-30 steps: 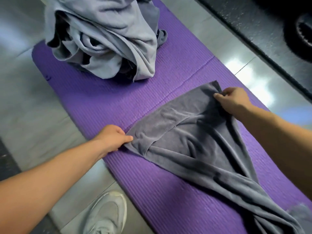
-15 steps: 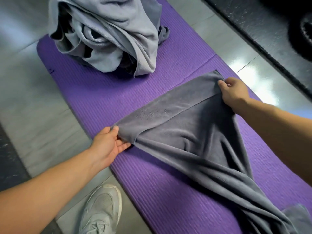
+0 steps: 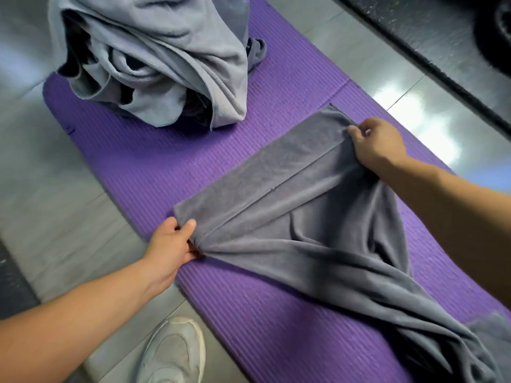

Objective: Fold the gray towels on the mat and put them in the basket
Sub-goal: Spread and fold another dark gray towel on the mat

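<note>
Currently: left hand (image 3: 171, 244) and right hand (image 3: 377, 142), arms extended, each pinching an end of dark gray towel (image 3: 290, 205) on purple mat (image 3: 166, 161).

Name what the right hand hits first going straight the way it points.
Beyond the dark gray towel in its grip, the right hand likely meets the light gray towel heap; depth unclear.

my left hand (image 3: 171, 244): thumb and fingers pinching towel (image 3: 304, 211) corner, arm outstretched
my right hand (image 3: 378, 143): knuckles up, pinching far corner
</note>
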The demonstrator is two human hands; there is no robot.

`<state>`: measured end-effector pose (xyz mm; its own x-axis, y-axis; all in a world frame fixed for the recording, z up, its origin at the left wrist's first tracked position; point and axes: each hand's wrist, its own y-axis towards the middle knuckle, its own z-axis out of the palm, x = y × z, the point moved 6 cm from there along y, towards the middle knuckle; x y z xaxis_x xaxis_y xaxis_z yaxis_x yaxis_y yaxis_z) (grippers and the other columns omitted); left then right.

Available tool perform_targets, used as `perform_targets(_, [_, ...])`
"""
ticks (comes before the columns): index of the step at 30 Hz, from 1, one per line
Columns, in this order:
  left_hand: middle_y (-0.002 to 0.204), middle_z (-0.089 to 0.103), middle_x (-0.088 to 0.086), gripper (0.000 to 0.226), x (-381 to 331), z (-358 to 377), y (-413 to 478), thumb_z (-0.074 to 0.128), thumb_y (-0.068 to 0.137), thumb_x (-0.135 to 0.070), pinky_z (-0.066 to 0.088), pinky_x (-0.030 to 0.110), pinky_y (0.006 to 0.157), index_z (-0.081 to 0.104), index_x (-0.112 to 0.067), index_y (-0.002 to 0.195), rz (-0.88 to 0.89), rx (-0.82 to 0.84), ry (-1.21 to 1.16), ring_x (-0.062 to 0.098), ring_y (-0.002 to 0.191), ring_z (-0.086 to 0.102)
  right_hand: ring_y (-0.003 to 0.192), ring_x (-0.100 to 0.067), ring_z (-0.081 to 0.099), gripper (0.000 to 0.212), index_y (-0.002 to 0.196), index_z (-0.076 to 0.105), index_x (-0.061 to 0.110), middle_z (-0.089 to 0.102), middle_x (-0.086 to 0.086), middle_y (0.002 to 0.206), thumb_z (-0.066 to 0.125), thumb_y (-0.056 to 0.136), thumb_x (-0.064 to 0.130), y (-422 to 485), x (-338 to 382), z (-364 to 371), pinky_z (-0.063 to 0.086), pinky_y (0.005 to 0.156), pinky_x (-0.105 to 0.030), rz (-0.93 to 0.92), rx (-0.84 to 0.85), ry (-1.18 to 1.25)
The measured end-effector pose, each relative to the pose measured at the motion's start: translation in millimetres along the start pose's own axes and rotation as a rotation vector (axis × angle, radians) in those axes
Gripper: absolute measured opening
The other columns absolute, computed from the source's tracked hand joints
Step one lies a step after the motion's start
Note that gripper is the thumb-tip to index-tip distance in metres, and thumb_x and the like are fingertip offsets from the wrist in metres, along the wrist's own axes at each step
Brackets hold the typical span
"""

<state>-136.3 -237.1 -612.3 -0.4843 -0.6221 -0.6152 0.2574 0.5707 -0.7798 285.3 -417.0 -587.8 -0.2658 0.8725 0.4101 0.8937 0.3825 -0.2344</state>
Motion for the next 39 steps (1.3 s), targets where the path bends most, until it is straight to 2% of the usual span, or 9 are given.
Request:
perform_targets(6, [0.107,0.071,0.019,0.02,-6.0,-5.1,7.3,0.058,0.102,-0.029,0.063,0.043,0.064,0.051,-0.014,0.114,0.047,-0.059,0.278,0.034,0.088,0.072,0.105,-0.034,0.06,0.042,0.112,0.057,0.019,0.065,-0.008,0.113,0.051,0.096,0.058,0.6,16.1,-0.9,0.042,0.079,-0.038,-0.054,0.05,-0.041])
perform_targets(8, [0.11,0.068,0.015,0.044,-25.9,-6.2,5.9,0.071,0.087,-0.044,0.059,0.051,0.083,0.046,-0.018,0.111,0.145,-0.163,0.629,0.035,0.095,0.069,0.107,-0.03,0.058,0.049,0.126,0.054,0.019,0.063,-0.007,0.116,0.053,0.095,0.057,-14.3,10.7,-9.6,0.042,0.084,-0.037,-0.044,0.078,0.034])
perform_targets(11, [0.142,0.039,0.015,0.075,-70.2,23.8,-11.7,0.076,0.082,-0.042,0.037,0.052,0.107,0.037,-0.016,0.14,0.446,-0.261,1.105,0.039,0.129,0.042,0.101,-0.025,0.058,0.051,0.133,0.052,0.02,0.063,-0.002,0.109,0.058,0.094,0.054,-40.7,-22.9,-24.7,0.039,0.083,-0.032,0.025,0.087,0.141])
perform_targets(17, [0.16,0.029,0.007,0.056,-78.8,177.9,-29.3,0.054,0.095,-0.053,0.03,0.045,0.118,0.045,-0.025,0.143,0.911,0.455,1.63,0.028,0.146,0.031,0.069,-0.023,0.063,0.036,0.102,0.07,0.012,0.071,-0.007,0.085,0.074,0.088,0.045,-108.3,-113.2,-31.8,0.056,0.067,-0.041,0.303,0.213,0.461])
perform_targets(23, [0.169,-0.019,0.005,0.07,-57.6,289.6,-29.4,0.026,0.102,-0.062,-0.005,0.064,0.121,0.001,-0.035,0.161,1.113,0.494,1.804,0.026,0.154,-0.021,0.055,-0.006,0.055,0.019,0.089,0.07,0.014,0.065,0.006,0.069,0.079,0.085,0.03,-142.8,-127.4,-25.4,0.044,0.052,-0.019,0.329,0.17,0.494])
perform_targets(28, [0.164,-0.032,-0.002,0.079,-38.8,306.8,-16.0,0.004,0.09,-0.077,-0.016,0.071,0.114,-0.017,-0.042,0.157,1.088,0.516,1.852,0.023,0.149,-0.035,0.051,-0.009,0.042,0.03,0.067,0.052,0.018,0.05,0.005,0.058,0.074,0.086,0.025,-149.6,-120.5,-19.4,0.037,0.053,-0.028,0.276,0.237,0.397])
perform_targets(31, [0.166,-0.028,-0.006,0.086,-37.9,305.4,-8.8,-0.01,0.081,-0.079,-0.021,0.066,0.114,-0.014,-0.04,0.158,1.067,0.504,1.781,0.017,0.149,-0.035,0.043,-0.006,0.033,0.027,0.071,0.047,0.018,0.042,0.007,0.054,0.062,0.091,0.011,-157.5,-117.4,-29.1,0.029,0.045,-0.025,0.321,0.169,0.731])
perform_targets(35, [0.167,-0.02,-0.01,0.091,-41.4,307.6,-3.8,-0.013,0.08,-0.076,-0.024,0.061,0.115,-0.01,-0.034,0.16,1.01,0.497,1.696,0.01,0.149,-0.031,0.059,-0.016,0.051,0.031,0.067,0.048,0.021,0.053,-0.002,0.065,0.068,0.089,0.012,-175.7,-118.3,-16.9,0.044,0.056,-0.023,0.47,0.516,1.287])
perform_targets(39, [0.165,-0.027,-0.011,0.089,-38.3,308.7,-2.3,-0.011,0.081,-0.077,-0.023,0.062,0.115,-0.013,-0.034,0.159,1.014,0.457,1.773,0.012,0.148,-0.035,0.051,-0.012,0.052,0.027,0.071,0.052,0.02,0.052,0.0,0.062,0.068,0.093,0.018,-176.6,-146.1,-21.7,0.044,0.048,-0.021,0.475,0.67,1.168])
